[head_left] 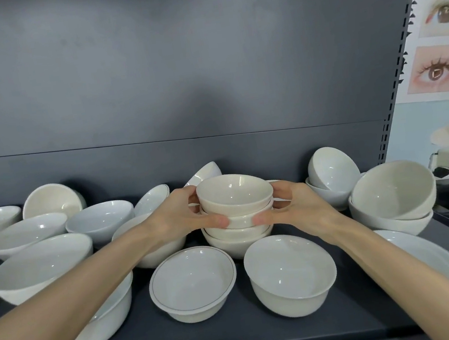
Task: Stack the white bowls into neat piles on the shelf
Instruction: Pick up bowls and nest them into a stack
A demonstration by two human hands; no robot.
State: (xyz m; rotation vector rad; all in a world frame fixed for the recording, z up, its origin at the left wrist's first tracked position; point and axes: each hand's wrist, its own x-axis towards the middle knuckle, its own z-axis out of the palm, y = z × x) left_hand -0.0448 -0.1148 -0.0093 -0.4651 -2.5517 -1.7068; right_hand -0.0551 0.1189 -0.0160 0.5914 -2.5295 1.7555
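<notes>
A pile of bowls (236, 197), held in the middle of the shelf (242, 339).
It looks hard, slippery and easy to break. The left hand (192, 218) and right hand (293, 206) grip its sides, a safe place to hold. Loose bowls (290, 267) crowd near.

No readable text, label, brand or number shows on the bowls (193, 279), shelf (241, 331) or poster (441, 69)
</notes>
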